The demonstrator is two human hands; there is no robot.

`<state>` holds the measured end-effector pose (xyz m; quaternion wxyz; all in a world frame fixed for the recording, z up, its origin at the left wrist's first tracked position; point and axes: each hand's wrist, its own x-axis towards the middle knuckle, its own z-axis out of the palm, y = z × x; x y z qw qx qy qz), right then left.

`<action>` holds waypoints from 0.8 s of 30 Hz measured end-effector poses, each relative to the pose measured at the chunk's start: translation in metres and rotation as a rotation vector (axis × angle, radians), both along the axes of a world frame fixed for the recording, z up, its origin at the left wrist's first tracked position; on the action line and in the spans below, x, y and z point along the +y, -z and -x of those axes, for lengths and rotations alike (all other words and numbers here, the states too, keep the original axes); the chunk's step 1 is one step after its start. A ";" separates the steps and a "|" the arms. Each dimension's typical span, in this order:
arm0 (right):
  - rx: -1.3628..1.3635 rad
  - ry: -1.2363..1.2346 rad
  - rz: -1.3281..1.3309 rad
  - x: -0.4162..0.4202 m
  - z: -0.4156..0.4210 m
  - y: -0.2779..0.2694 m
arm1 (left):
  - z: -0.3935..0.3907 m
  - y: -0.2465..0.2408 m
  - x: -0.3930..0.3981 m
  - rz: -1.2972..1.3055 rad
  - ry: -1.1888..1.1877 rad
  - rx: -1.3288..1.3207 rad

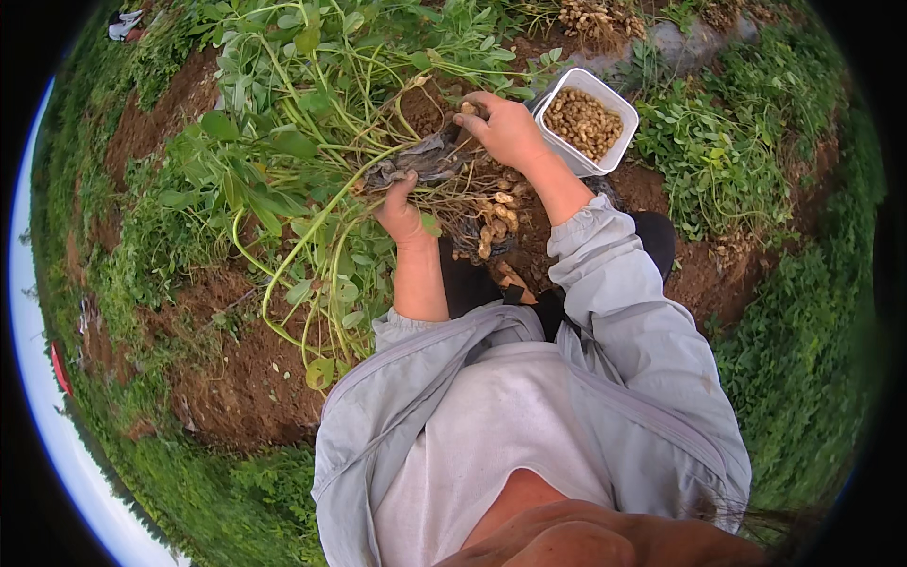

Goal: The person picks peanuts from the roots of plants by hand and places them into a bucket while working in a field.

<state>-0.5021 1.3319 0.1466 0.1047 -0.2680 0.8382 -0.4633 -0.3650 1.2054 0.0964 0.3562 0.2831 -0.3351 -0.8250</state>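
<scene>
My left hand (402, 218) grips an uprooted peanut plant (283, 138) at the base of its stems, with the leafy top spread to the left. Roots bearing several peanut pods (502, 212) hang out to the right of that hand. A torn piece of dark plastic film (424, 160) is caught among the stems. Between the thumb and fingers of my right hand (506, 133) is a single peanut pod (468, 108). Just right of this hand stands a white plastic bucket (633, 120), partly filled with picked peanuts (582, 122).
More pulled peanut plants with pods (595, 21) lie at the top, near a strip of plastic mulch (684, 46). Leafy plants (716, 156) cover the soil right of the bucket. Bare brown soil (241, 375) shows at lower left.
</scene>
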 end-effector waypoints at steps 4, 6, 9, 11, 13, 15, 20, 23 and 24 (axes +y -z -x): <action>0.025 0.027 -0.126 0.006 0.020 0.009 | 0.009 -0.002 0.010 0.099 -0.080 -0.034; -0.099 0.072 -0.107 0.007 0.028 0.017 | 0.013 -0.011 0.016 0.126 -0.105 -0.018; 0.025 0.192 -0.212 0.015 0.045 0.035 | 0.012 -0.003 0.013 0.131 -0.047 -0.001; 0.001 0.354 -0.310 0.057 0.090 0.061 | -0.010 -0.004 -0.002 -0.012 0.030 0.070; -0.025 0.355 -0.273 0.097 0.108 0.051 | -0.025 -0.036 0.000 -0.098 0.123 0.143; -0.334 0.448 0.097 0.101 0.101 0.051 | -0.030 -0.019 -0.008 -0.088 0.063 0.029; -1.065 0.404 0.977 0.125 0.091 0.069 | -0.020 -0.028 -0.005 -0.069 0.085 0.091; -1.085 0.362 1.047 0.120 0.074 0.067 | -0.016 -0.029 -0.009 -0.068 0.123 0.114; -1.059 0.383 1.036 0.113 0.070 0.060 | -0.016 -0.025 -0.012 -0.090 0.117 0.080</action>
